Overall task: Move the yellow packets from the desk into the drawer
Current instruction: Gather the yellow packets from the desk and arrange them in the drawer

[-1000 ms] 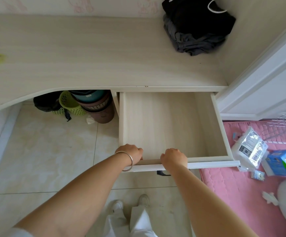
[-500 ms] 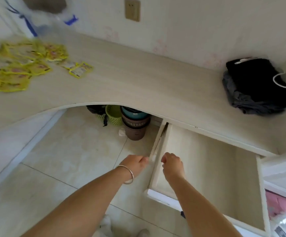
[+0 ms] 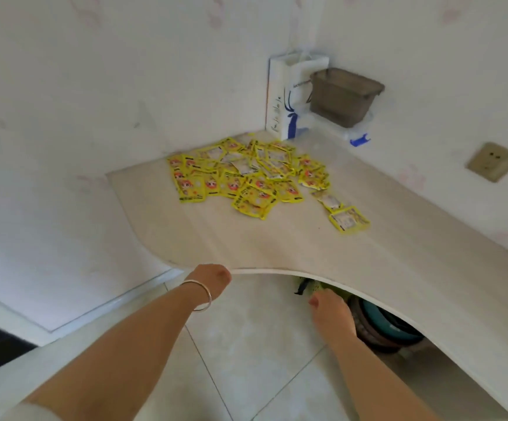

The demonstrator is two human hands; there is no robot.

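A heap of several yellow packets (image 3: 246, 174) lies in the far corner of the pale wooden desk (image 3: 277, 244). One stray packet (image 3: 349, 219) sits apart to the right of the heap. My left hand (image 3: 211, 278), with a silver bangle at the wrist, hovers at the desk's curved front edge, fingers curled and holding nothing. My right hand (image 3: 331, 311) is lower, below the desk edge, also curled and holding nothing. Both hands are well short of the packets. The drawer is out of view.
A white paper bag with blue print (image 3: 289, 98) and a brown plastic basket (image 3: 343, 97) stand against the wall behind the heap. A wall socket (image 3: 494, 161) is at the right. Stacked bins (image 3: 383, 326) and a green basket (image 3: 316, 287) sit under the desk on the tiled floor.
Both hands have let go of the open drawer's front. The view has swung left, away from the drawer, onto the desk corner with the packets. The hands have risen toward the desk edge.
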